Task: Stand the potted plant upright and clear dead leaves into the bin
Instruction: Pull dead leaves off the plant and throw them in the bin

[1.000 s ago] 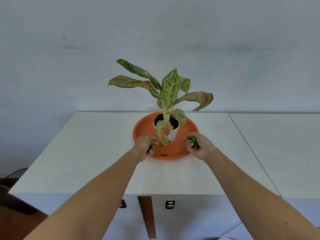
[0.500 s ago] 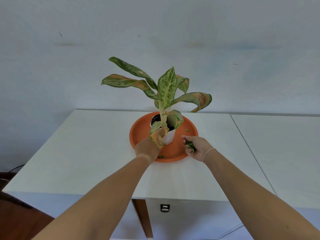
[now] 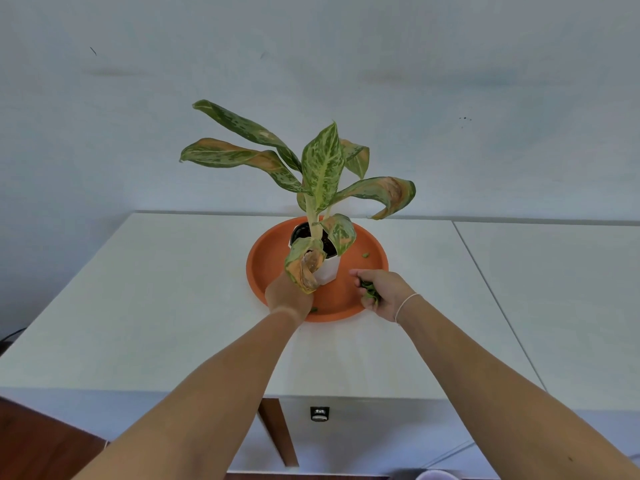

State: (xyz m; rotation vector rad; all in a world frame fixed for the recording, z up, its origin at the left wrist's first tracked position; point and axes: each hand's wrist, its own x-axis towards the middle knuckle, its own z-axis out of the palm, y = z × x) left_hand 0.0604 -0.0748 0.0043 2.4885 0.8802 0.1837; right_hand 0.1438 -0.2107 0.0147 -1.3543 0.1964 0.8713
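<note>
- Left hand (image 3: 289, 296) reaches into the round orange plastic saucer (image 3: 266, 268); its fingers are hidden behind a drooping brown-edged leaf (image 3: 304, 266), so its grip cannot be told.
- Variegated green plant in a white pot (image 3: 327, 270) stands upright in the saucer on the white table (image 3: 156, 289).
- Right hand (image 3: 381, 294) is curled around a clump of green leaf scraps (image 3: 370, 292) at the saucer's right edge.
</note>
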